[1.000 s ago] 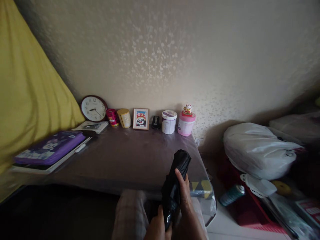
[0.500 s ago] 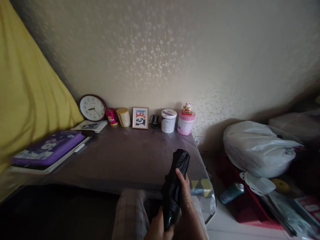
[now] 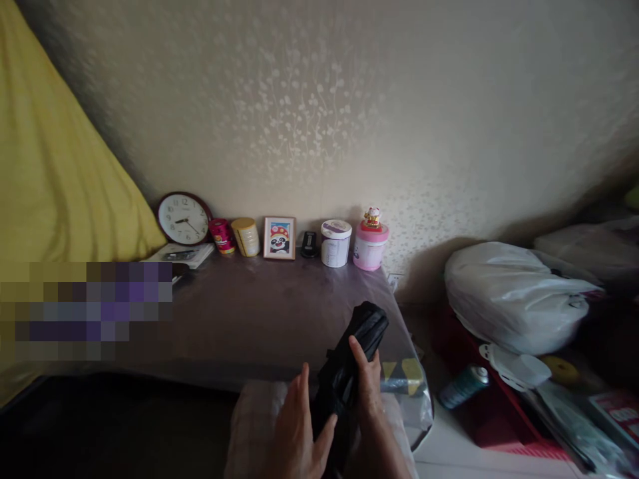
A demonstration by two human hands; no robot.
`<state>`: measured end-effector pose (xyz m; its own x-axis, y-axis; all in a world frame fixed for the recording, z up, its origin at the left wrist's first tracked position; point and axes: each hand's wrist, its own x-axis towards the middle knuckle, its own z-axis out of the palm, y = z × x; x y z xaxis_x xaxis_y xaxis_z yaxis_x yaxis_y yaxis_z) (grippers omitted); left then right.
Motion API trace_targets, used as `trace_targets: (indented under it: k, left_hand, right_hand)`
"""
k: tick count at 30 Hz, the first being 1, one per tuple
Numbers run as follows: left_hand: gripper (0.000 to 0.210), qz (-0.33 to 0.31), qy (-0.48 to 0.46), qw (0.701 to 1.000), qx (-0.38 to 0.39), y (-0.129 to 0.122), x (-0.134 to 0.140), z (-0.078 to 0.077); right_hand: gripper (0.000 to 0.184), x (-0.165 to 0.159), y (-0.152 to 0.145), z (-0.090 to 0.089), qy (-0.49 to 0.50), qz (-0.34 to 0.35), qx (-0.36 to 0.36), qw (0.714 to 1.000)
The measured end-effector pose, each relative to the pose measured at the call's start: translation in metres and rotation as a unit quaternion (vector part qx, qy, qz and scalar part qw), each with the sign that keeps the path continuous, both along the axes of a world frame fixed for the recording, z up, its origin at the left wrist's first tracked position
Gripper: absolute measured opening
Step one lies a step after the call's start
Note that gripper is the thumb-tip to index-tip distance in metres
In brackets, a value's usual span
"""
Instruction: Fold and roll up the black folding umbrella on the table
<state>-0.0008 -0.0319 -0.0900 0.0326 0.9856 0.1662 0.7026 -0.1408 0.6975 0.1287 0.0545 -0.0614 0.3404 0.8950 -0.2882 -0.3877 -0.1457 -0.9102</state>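
Right grip (image 3: pixel 368 380) around long, wrinkled black umbrella (image 3: pixel 342 372)

the left hand (image 3: pixel 298 429), thumb spread, points upward beside the curled right hand (image 3: pixel 368 380).

On my feed I see a black fabric bundle (image 3: pixel 340 376), apparently a folded umbrella, creased, slanting with its top rightward, gripped in the right hand (image 3: pixel 368 382).

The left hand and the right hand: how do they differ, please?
The left hand is spread open; the right hand is closed around the black bundle. The left hand sits lower in the picture than the right hand. Both are bare.
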Motion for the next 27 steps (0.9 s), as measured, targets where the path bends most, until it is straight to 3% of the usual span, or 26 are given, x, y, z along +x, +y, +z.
trace_targets:
  k: [3, 8, 13, 17, 20, 22, 27]
  left_hand:
    - [0.068, -0.016, 0.006, 0.999, 0.038, 0.009, 0.008, 0.004]
    - [0.067, -0.027, -0.089, 0.994, -0.056, 0.025, 0.022, 0.004]
    - [0.055, -0.084, -0.225, 0.967, -0.089, 0.030, 0.016, 0.021]
    - [0.052, -0.120, -0.323, 0.926, -0.153, 0.031, 0.007, 0.032]
    - [0.058, -0.155, -0.404, 0.869, -0.239, 0.033, 0.002, 0.028]
    - [0.063, -0.134, -0.428, 0.851, -0.275, 0.032, 0.001, 0.022]
    - [0.062, -0.067, -0.384, 0.888, -0.246, 0.025, 0.006, 0.020]
  right_hand:
    - [0.055, -0.004, 0.000, -0.001, -0.032, -0.004, -0.001, 0.999]
    - [0.054, -0.009, -0.001, -0.001, -0.059, 0.011, 0.005, 0.998]
    - [0.053, -0.011, -0.003, 0.001, -0.051, 0.040, 0.021, 0.998]
    - [0.054, -0.012, -0.006, 0.006, -0.032, 0.060, 0.029, 0.997]
    - [0.054, -0.014, -0.007, 0.005, -0.034, 0.070, 0.031, 0.997]
    - [0.055, -0.015, -0.006, 0.001, -0.032, 0.083, 0.034, 0.995]
    - [0.058, -0.011, -0.001, -0.003, -0.015, 0.094, 0.034, 0.995]
